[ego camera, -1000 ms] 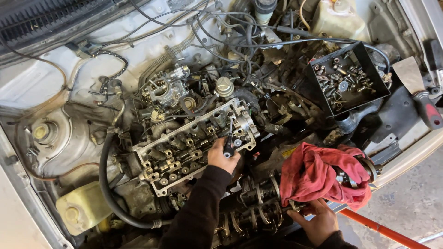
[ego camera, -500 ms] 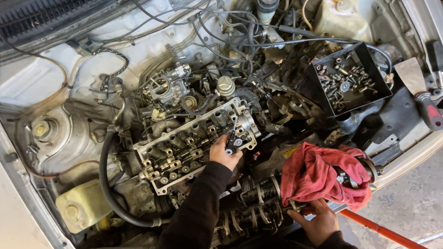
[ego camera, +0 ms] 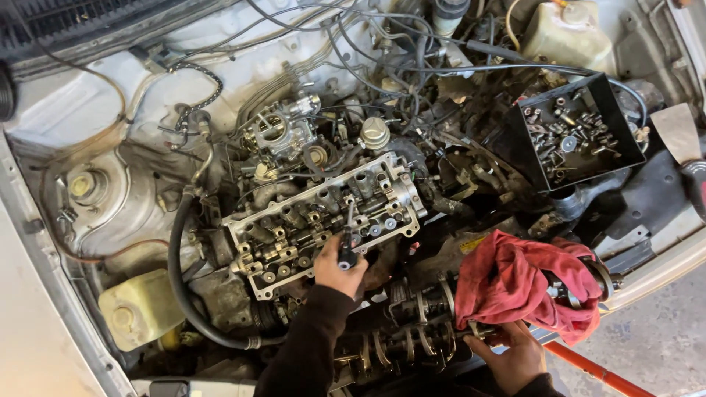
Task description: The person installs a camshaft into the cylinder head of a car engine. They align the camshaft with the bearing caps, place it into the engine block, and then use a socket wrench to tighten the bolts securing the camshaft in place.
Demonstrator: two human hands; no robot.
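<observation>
Left hand closed on a small black-handled tool at the bare grey metal cylinder head — cover off; right hand grips the red-ragged camshaft, not yet fitted.

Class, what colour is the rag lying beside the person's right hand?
The rag is red, seen in the head view.

A slim black-handled tool stands nearly upright on the near edge of the grimy silver cylinder head at mid-scene. To the right, a crumpled red rag drapes a metal camshaft lying near.
</observation>
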